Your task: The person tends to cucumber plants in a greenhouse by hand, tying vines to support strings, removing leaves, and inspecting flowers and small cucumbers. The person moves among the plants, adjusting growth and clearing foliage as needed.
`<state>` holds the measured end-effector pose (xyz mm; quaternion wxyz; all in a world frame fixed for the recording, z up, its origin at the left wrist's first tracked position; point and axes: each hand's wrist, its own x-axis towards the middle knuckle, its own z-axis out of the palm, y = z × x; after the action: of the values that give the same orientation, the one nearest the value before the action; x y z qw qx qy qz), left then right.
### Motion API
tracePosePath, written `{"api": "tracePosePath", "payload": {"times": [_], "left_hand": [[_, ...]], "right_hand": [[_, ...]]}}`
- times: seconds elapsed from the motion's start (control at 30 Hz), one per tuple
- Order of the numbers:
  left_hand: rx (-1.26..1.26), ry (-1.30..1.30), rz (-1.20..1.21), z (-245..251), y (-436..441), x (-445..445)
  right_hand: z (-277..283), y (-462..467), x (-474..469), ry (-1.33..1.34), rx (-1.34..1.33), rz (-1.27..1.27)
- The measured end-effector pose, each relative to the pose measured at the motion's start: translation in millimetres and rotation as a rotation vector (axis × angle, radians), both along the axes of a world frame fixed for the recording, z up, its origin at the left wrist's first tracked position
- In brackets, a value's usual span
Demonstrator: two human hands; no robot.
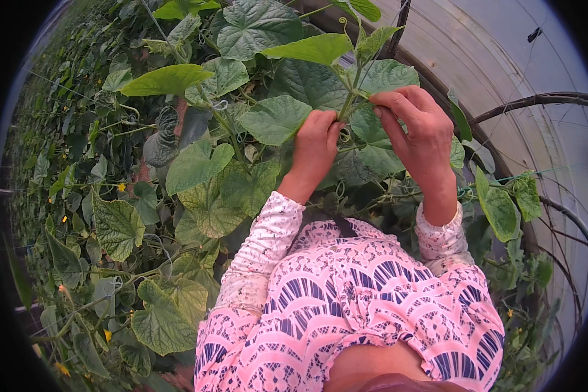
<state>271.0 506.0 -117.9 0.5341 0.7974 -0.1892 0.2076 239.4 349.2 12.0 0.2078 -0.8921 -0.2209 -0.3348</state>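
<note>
My left hand (315, 142) grips the green stem of a cucumber-like vine (351, 93), low under its growing tip. Beside it, my right hand (416, 130) has thumb and forefinger pinched at the same stem, around a thin green shoot or tendril; the fingers hide most of it. A bright young leaf (311, 49) spreads above my left hand, and a curled tendril stands near the tip. Just left of my left hand hangs a broad leaf (275, 120). Larger dark leaves lie behind both hands.
Rows of vines with yellow flowers (121, 187) fill the left side. A looped clip (220, 105) sits on a neighbouring stem. At right, plastic greenhouse film (534, 63) curves over dark hoops (539, 101). A green string (549, 171) runs across near my right forearm.
</note>
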Motion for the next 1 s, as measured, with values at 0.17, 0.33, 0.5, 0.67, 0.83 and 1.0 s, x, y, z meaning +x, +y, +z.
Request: {"api": "tracePosePath", "payload": {"times": [0.17, 0.33, 0.5, 0.67, 0.83, 1.0], "left_hand": [[0.036, 0.002, -0.040, -2.9, 2.3, -2.7], [0.040, -0.019, -0.022, -11.7, 5.8, -5.9], [0.014, 0.005, -0.034, -14.4, 6.4, -11.6], [-0.075, 0.060, -0.089, -21.4, 4.8, -10.4], [-0.513, 0.393, -0.111, -44.8, 10.9, 1.2], [-0.821, 0.471, -0.085, -33.2, 19.2, 26.9]], "right_hand": [[-4.4, -2.4, 5.2, 0.032, -0.014, -0.038], [-5.9, -1.2, 7.5, 0.096, 0.101, 0.032], [-0.6, 6.1, 13.2, 0.139, 0.759, 0.177], [-3.2, 6.6, 28.9, 0.479, 0.628, 0.354], [5.4, -10.0, 3.9, 0.345, 1.211, 0.736], [-43.9, -26.1, -40.3, 0.909, 1.751, 1.321]]}}
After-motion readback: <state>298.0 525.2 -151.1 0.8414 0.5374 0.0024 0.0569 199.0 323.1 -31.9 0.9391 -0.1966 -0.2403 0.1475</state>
